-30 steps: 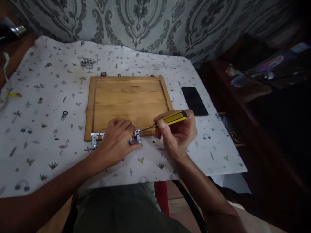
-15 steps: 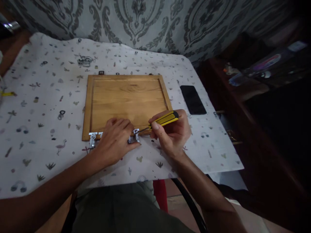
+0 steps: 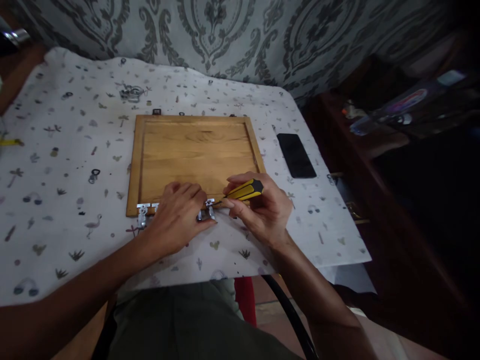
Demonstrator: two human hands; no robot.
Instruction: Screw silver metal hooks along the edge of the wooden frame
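A wooden panel [image 3: 195, 150] with a raised frame lies flat on the table. Metal hinges sit along its near edge: one hinge [image 3: 142, 215] at the left corner, another hinge [image 3: 210, 207] right of centre. My left hand [image 3: 176, 215] is closed over that edge, fingers curled on the wood and thumb against the right-hand hinge; it partly hides the hardware. In my right hand [image 3: 266, 212] is a yellow-and-black screwdriver [image 3: 245, 190], held almost level. Its shaft points left, and the tip meets the right-hand hinge; the exact contact is too small to see.
A dark phone [image 3: 296, 155] lies right of the panel on the patterned tablecloth [image 3: 75, 200]. Small metal hardware [image 3: 131, 93] sits behind it at the back left. A plastic bottle [image 3: 408, 102] rests beyond the right edge. Part of another person's arm [image 3: 18, 80] shows at far left.
The screwdriver's handle has dropped lower and turned within my right hand, whose fingers have shifted around it. My left hand, the panel and the hinges have stayed in place.
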